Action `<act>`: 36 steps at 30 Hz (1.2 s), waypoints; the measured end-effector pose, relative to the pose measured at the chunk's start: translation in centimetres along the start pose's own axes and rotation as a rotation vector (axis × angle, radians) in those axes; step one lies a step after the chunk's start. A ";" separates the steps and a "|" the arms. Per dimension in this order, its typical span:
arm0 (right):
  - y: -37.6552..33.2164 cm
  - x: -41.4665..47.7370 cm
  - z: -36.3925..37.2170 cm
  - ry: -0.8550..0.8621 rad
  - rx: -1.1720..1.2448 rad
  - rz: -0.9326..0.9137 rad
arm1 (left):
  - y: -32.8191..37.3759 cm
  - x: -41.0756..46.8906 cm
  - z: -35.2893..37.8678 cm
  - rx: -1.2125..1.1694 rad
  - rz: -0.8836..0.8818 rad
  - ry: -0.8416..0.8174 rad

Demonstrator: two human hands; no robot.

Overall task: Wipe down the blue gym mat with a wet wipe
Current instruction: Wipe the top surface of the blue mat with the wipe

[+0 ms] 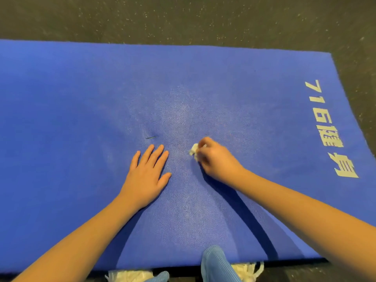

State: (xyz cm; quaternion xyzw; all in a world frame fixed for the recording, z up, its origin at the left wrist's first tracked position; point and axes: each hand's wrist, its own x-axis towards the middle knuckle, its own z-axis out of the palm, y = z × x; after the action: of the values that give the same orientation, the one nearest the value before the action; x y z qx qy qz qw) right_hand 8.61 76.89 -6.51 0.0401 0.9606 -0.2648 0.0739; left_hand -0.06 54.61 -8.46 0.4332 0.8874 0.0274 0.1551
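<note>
The blue gym mat (81,98) lies flat across the dark floor, with white lettering along its right end. My right hand (216,159) is closed around a crumpled white wet wipe (194,150) and presses it onto the mat near the middle. My left hand (147,176) rests flat on the mat to the left of it, palm down, fingers spread and holding nothing. A small dark cut or mark (151,137) shows just beyond my left fingertips. The mat between the hands looks paler and shiny.
Dark speckled rubber floor (183,19) surrounds the mat. At the near edge, a knee in light blue fabric (217,265) rests on the mat, with white crumpled material (247,270) beside it and more white material (130,276) to its left.
</note>
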 end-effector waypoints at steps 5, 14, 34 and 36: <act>2.2 2.3 -1.5 0.052 -0.085 0.079 | -0.4 0.4 -0.2 -0.054 0.013 0.018; 3.2 1.9 -1.3 0.077 -0.138 -0.040 | -2.7 3.7 -0.9 -0.080 -0.023 0.022; 5.7 5.2 -2.6 0.340 -0.013 0.168 | -3.7 7.2 -0.8 0.032 0.056 0.056; 5.7 4.0 -2.3 0.224 -0.069 -0.046 | -3.8 7.3 -1.0 0.028 0.066 0.069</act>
State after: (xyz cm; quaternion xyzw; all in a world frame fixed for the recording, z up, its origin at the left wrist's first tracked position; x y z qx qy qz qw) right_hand 5.03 83.06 -8.07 0.0449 0.9721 -0.2270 -0.0389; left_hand -7.43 58.01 -10.06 0.4632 0.8778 0.0352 0.1171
